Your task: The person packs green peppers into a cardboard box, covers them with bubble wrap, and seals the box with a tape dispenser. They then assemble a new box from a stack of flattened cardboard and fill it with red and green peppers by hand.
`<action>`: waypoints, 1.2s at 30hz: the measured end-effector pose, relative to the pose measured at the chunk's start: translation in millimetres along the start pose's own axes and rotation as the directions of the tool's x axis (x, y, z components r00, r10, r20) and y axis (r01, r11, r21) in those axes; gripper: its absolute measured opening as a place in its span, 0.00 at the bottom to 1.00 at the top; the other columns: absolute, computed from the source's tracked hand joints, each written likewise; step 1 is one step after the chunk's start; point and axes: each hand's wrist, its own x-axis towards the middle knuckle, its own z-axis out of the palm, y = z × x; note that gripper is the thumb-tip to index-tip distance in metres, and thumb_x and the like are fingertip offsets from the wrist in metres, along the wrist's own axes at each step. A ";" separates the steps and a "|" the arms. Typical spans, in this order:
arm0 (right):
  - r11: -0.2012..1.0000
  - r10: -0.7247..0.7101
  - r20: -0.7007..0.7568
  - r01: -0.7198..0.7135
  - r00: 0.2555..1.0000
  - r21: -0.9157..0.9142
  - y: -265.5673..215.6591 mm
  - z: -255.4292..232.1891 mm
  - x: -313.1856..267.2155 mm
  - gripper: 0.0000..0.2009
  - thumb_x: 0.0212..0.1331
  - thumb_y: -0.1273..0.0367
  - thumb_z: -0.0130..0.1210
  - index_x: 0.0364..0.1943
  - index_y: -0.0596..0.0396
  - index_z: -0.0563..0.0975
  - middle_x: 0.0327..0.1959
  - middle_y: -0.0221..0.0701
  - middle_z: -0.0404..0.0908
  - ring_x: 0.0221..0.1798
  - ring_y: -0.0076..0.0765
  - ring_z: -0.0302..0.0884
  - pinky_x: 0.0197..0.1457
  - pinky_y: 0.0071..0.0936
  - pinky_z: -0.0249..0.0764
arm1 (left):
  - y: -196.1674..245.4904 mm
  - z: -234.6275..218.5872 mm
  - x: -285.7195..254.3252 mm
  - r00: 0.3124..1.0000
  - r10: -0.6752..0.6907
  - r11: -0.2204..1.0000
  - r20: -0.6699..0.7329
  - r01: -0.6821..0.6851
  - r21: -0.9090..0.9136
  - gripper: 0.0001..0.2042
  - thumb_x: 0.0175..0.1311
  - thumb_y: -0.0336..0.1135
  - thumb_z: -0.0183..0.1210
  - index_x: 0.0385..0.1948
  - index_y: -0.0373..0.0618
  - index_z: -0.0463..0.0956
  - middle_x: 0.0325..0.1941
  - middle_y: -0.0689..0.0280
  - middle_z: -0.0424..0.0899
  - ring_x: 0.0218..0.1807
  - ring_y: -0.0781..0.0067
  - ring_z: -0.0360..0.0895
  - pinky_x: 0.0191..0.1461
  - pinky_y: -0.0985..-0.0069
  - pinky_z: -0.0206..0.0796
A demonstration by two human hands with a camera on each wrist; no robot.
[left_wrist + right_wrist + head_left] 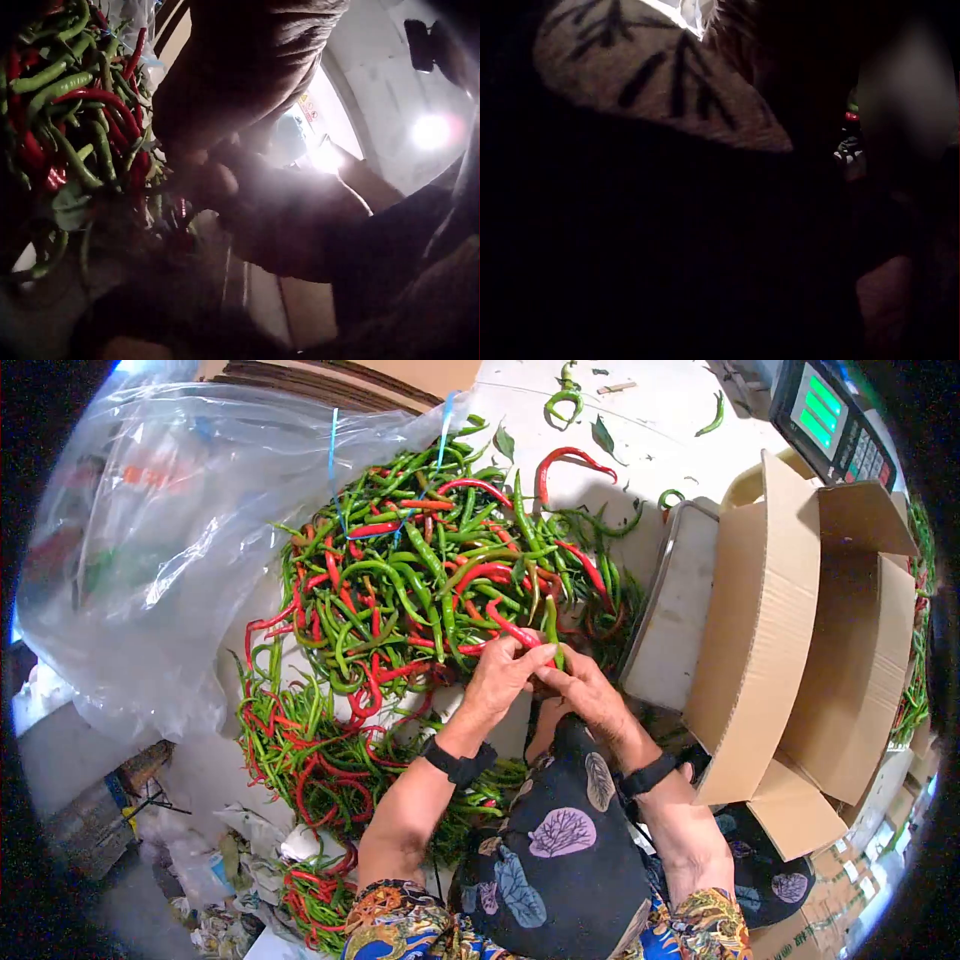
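Observation:
In the head view both hands meet at the near edge of a large heap of red and green chili peppers [400, 580]. My left hand [492, 682] pinches a red chili pepper [508, 623] near its lower end, and the pepper points up and left. Right beside it, my right hand [592, 698] has thumb and fingers on a green chili pepper [552, 622] that stands almost upright. The fingertips of the two hands come together here. In the left wrist view the hands are dark shapes beside the heap. Dark leaf-print cloth [667, 82] fills much of the right wrist view.
A clear plastic bag [150, 560] spreads at the left. On the right stand an open cardboard box [760, 620], a metal scale platform [672, 610] and a lit scale display [820, 415]. Loose peppers and leaves lie beyond the heap; another pepper pile [300, 740] is at lower left.

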 end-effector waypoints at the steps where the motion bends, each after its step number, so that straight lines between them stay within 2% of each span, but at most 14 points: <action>1: 0.989 0.039 0.039 -0.044 0.998 0.139 -2.4 -3.1 -2.6 0.21 0.65 0.67 0.55 0.61 0.57 0.70 0.51 0.30 0.78 0.50 0.28 0.75 0.56 0.29 0.72 | -2.3 -1.6 3.8 0.998 -0.050 0.998 0.036 0.051 -0.041 0.10 0.66 0.39 0.62 0.40 0.43 0.79 0.33 0.75 0.80 0.30 0.87 0.72 0.34 0.86 0.64; 4: 0.976 -0.052 0.069 0.036 0.996 0.215 15.9 -10.6 2.5 0.20 0.67 0.66 0.53 0.62 0.55 0.70 0.52 0.29 0.77 0.51 0.27 0.73 0.58 0.31 0.70 | -7.5 -5.0 10.1 0.984 -0.137 0.985 0.115 0.147 -0.090 0.12 0.66 0.39 0.61 0.44 0.42 0.77 0.35 0.73 0.81 0.34 0.84 0.77 0.38 0.86 0.68; 8: 0.957 0.107 0.077 -0.124 0.991 0.262 31.0 -18.7 3.6 0.25 0.69 0.61 0.51 0.67 0.53 0.65 0.58 0.32 0.75 0.60 0.32 0.72 0.63 0.34 0.69 | -15.1 -18.7 12.4 0.987 0.032 0.999 -0.156 -0.036 -0.019 0.18 0.66 0.36 0.60 0.55 0.38 0.74 0.43 0.67 0.81 0.41 0.78 0.78 0.46 0.78 0.71; 11: 0.978 0.044 0.218 0.003 0.975 -0.208 50.3 -11.9 -0.1 0.33 0.64 0.58 0.58 0.70 0.57 0.61 0.63 0.37 0.71 0.65 0.39 0.68 0.68 0.34 0.62 | -28.5 -41.8 7.9 0.986 0.030 0.999 -0.166 -0.023 0.039 0.21 0.65 0.36 0.61 0.56 0.37 0.73 0.45 0.65 0.80 0.42 0.74 0.79 0.47 0.76 0.72; 14: 0.982 0.083 0.065 -0.071 0.994 -0.173 55.0 -0.4 -2.7 0.40 0.61 0.54 0.61 0.71 0.63 0.57 0.70 0.48 0.64 0.75 0.46 0.56 0.75 0.37 0.54 | -12.0 -34.8 -7.3 0.981 0.083 0.767 -0.173 0.048 0.639 0.25 0.59 0.37 0.63 0.57 0.32 0.71 0.46 0.55 0.83 0.46 0.66 0.81 0.52 0.70 0.73; 16: 0.995 0.092 0.013 -0.091 0.996 -0.033 33.8 -3.6 5.5 0.39 0.64 0.51 0.57 0.71 0.62 0.58 0.68 0.46 0.66 0.71 0.44 0.61 0.72 0.35 0.60 | -4.7 -18.3 -11.5 0.993 0.038 0.682 -0.114 0.058 0.729 0.27 0.55 0.35 0.64 0.57 0.32 0.71 0.45 0.49 0.83 0.46 0.58 0.82 0.52 0.67 0.73; 19: 0.936 0.140 0.050 -0.148 0.989 0.321 37.4 -3.3 15.8 0.23 0.69 0.55 0.52 0.57 0.59 0.73 0.48 0.31 0.79 0.49 0.25 0.74 0.47 0.25 0.73 | -30.5 1.6 -8.8 0.899 0.423 0.588 0.114 -0.368 0.720 0.30 0.50 0.33 0.63 0.59 0.37 0.71 0.41 0.49 0.83 0.41 0.51 0.82 0.47 0.63 0.74; 22: 0.878 0.213 -0.202 -0.097 0.956 0.469 20.6 -3.3 15.2 0.16 0.69 0.58 0.52 0.45 0.57 0.78 0.40 0.29 0.82 0.38 0.27 0.77 0.45 0.27 0.74 | 6.3 2.5 -1.0 0.974 0.222 0.730 -0.044 -0.137 0.670 0.22 0.54 0.34 0.64 0.52 0.37 0.76 0.40 0.53 0.84 0.37 0.55 0.82 0.46 0.65 0.73; 23: 0.880 0.181 -0.252 -0.042 0.950 0.474 25.4 -6.8 17.8 0.15 0.69 0.58 0.52 0.44 0.56 0.77 0.39 0.30 0.82 0.37 0.26 0.77 0.44 0.27 0.74 | 5.7 -8.8 6.8 0.875 0.478 0.589 -0.083 -0.249 0.769 0.17 0.56 0.34 0.64 0.47 0.38 0.78 0.36 0.55 0.84 0.36 0.56 0.82 0.44 0.66 0.73; 26: 0.891 0.165 -0.353 0.014 0.921 0.454 35.9 -20.7 15.6 0.13 0.68 0.59 0.53 0.41 0.55 0.77 0.36 0.29 0.82 0.34 0.24 0.75 0.40 0.25 0.72 | 31.7 -35.3 21.0 0.759 0.631 0.450 -0.159 -0.192 0.872 0.13 0.58 0.29 0.61 0.45 0.39 0.78 0.42 0.54 0.81 0.43 0.54 0.79 0.48 0.62 0.71; 28: 0.900 0.173 -0.397 0.019 0.901 0.436 41.9 -22.8 13.6 0.12 0.68 0.60 0.54 0.40 0.54 0.77 0.35 0.28 0.82 0.31 0.23 0.73 0.38 0.24 0.71 | 33.5 -44.6 38.6 0.690 0.723 0.206 0.034 -0.262 0.943 0.17 0.56 0.28 0.61 0.49 0.38 0.76 0.47 0.54 0.79 0.49 0.52 0.76 0.54 0.61 0.68; 31: 0.888 0.218 -0.401 -0.009 0.890 0.461 52.2 -22.0 9.2 0.10 0.66 0.61 0.57 0.41 0.53 0.77 0.32 0.26 0.81 0.28 0.21 0.70 0.33 0.21 0.67 | 19.3 -39.3 74.2 0.713 0.653 -0.154 0.257 -0.207 0.966 0.22 0.51 0.26 0.61 0.52 0.40 0.73 0.52 0.55 0.76 0.57 0.51 0.69 0.57 0.56 0.62; 34: 0.878 0.236 -0.426 -0.004 0.873 0.478 46.4 -30.0 2.6 0.09 0.67 0.63 0.56 0.43 0.52 0.77 0.33 0.27 0.81 0.26 0.17 0.70 0.29 0.21 0.67 | 10.6 -35.5 92.1 0.860 0.489 -0.218 0.149 -0.045 0.975 0.17 0.50 0.26 0.61 0.45 0.42 0.74 0.48 0.56 0.75 0.55 0.52 0.70 0.52 0.56 0.62; 36: 0.872 0.235 -0.481 0.035 0.844 0.487 39.4 -37.8 -5.4 0.09 0.64 0.62 0.58 0.42 0.50 0.77 0.31 0.25 0.81 0.27 0.18 0.69 0.31 0.19 0.65 | 6.3 -35.7 81.5 0.860 0.461 -0.185 0.217 -0.146 0.972 0.10 0.50 0.26 0.59 0.36 0.43 0.75 0.39 0.56 0.76 0.48 0.53 0.74 0.44 0.57 0.63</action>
